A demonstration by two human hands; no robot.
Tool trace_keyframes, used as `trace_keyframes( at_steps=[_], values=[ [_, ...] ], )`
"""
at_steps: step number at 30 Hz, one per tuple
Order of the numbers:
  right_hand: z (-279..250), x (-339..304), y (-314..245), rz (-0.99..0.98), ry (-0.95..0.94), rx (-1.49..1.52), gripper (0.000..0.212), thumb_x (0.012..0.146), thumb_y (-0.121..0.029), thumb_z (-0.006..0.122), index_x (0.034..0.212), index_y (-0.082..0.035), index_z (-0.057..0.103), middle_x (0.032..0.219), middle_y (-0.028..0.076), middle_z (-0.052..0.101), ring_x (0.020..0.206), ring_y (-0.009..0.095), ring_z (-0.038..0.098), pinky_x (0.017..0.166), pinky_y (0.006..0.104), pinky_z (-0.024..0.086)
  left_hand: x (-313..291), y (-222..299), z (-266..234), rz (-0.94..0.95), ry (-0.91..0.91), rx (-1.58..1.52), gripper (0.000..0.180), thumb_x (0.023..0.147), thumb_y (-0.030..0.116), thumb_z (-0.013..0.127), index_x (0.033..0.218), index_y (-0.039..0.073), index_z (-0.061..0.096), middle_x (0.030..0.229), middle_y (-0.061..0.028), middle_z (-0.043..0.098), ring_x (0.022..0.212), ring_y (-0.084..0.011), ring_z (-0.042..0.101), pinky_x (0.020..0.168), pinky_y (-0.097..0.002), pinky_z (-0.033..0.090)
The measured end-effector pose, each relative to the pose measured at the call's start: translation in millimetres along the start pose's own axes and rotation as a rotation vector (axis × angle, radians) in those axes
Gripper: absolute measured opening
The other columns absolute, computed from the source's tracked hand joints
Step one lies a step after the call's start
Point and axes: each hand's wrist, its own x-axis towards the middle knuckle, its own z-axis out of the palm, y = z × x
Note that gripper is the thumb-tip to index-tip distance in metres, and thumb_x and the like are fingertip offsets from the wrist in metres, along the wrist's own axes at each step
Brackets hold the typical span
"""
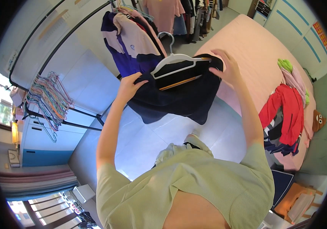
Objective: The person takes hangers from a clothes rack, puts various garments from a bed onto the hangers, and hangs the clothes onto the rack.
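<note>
A dark navy or black garment (175, 103) hangs spread out in front of me, its neck opening facing up. Inside the opening sits a white hanger (176, 58), its hook pointing away from me. My left hand (132, 87) pinches the garment at its left shoulder, beside the hanger's end. On the other shoulder my right hand (226, 68) is closed, with thumb and fingers on the cloth. A thin yellow-orange strip (180, 83) crosses the opening; what it is I cannot tell. The garment's lower part hangs over the floor.
Just beyond is a rack with a purple, cream and black jacket (133, 45). Many bare hangers (51, 97) hang on a black rail at left. At right, a pink bed (243, 49) carries a red jacket (285, 110) on piled clothes. A chair (295, 202) stands at lower right.
</note>
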Motion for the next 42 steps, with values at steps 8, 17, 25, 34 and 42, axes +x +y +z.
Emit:
trace_keyframes(
  at_steps=[8,17,25,34,42],
  values=[
    [112.2,9.0,35.6,-0.008,0.227,-0.064,0.073,0.066,-0.016,0.076,0.128,-0.004,0.041,0.128,0.017,0.046,0.118,0.035,0.043,0.098,0.0387,0.036,-12.9,-8.4,-38.5,-0.271,0.082,-0.103,0.023,0.077,0.014,0.07,0.089,-0.002,0.058,0.064,-0.0149,0.05,0.056,-0.0174,0.041,0.054,-0.0284,0.039],
    [183.6,71.4,66.8,0.217,0.192,0.191,0.04,0.081,-0.004,0.057,0.12,-0.011,0.052,0.104,0.014,0.053,0.091,0.034,0.056,0.076,0.0371,0.046,-19.3,-34.4,-68.5,-0.503,0.118,0.019,0.024,0.079,0.017,0.068,0.087,-0.002,0.056,0.064,-0.015,0.053,0.057,-0.0195,0.04,0.058,-0.029,0.039],
    [161.1,186.6,117.3,0.241,-0.579,0.684,0.027,0.09,-0.021,0.053,0.102,0.002,0.06,0.098,0.009,0.064,0.086,0.014,0.058,0.077,0.0275,0.044,-22.0,-29.7,-68.4,-0.642,0.125,-0.083,0.019,0.077,0.013,0.068,0.087,-0.001,0.059,0.062,-0.0089,0.052,0.06,-0.0124,0.042,0.06,-0.0257,0.04],
    [171.2,203.5,58.1,-0.069,-0.578,0.685,0.037,0.08,-0.027,0.066,0.1,0.005,0.059,0.084,0.01,0.063,0.078,0.014,0.057,0.073,0.0277,0.044,-28.2,-59.3,-75.6,-0.616,0.341,0.099,0.018,0.077,0.01,0.068,0.084,-0.002,0.058,0.06,-0.0103,0.047,0.057,-0.0136,0.037,0.054,-0.0256,0.038],
    [193.7,205.2,32.7,-0.216,-0.373,0.529,0.034,0.074,-0.017,0.072,0.096,0.005,0.057,0.074,0.017,0.058,0.064,0.02,0.056,0.058,0.03,0.043,-41.3,-140.5,-105.7,-0.606,0.517,-0.003,0.018,0.087,0.013,0.057,0.083,-0.005,0.056,0.061,-0.0054,0.052,0.063,-0.0068,0.042,0.057,-0.0252,0.039]
  ],
)
